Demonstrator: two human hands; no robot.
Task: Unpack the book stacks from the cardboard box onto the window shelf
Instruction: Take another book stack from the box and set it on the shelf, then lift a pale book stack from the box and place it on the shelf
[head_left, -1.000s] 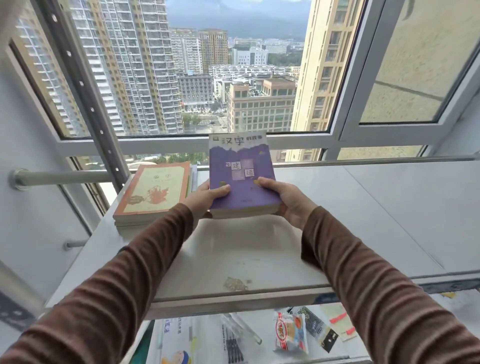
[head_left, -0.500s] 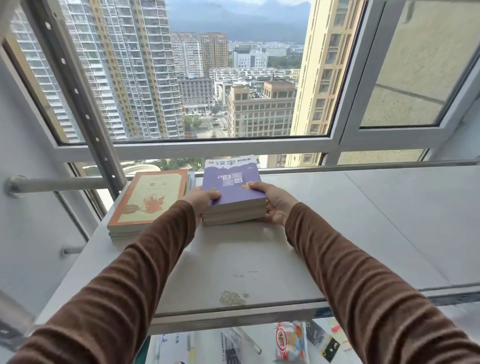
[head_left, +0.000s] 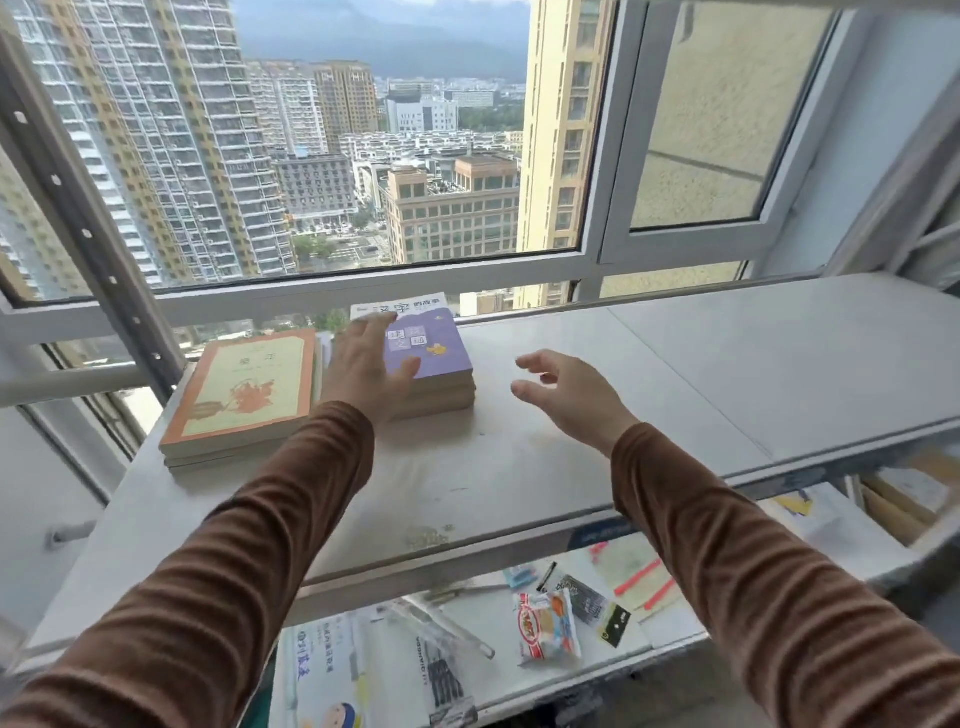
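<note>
Bright daylight floods in through the window (head_left: 363, 156); edges bow, and corners blur.

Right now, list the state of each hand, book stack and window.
left hand: open, over the purple-covered stack
right hand: open, holding nothing
purple-covered stack: flat on the window shelf
orange-bordered stack: flat, left of it
window sash: shut
</note>
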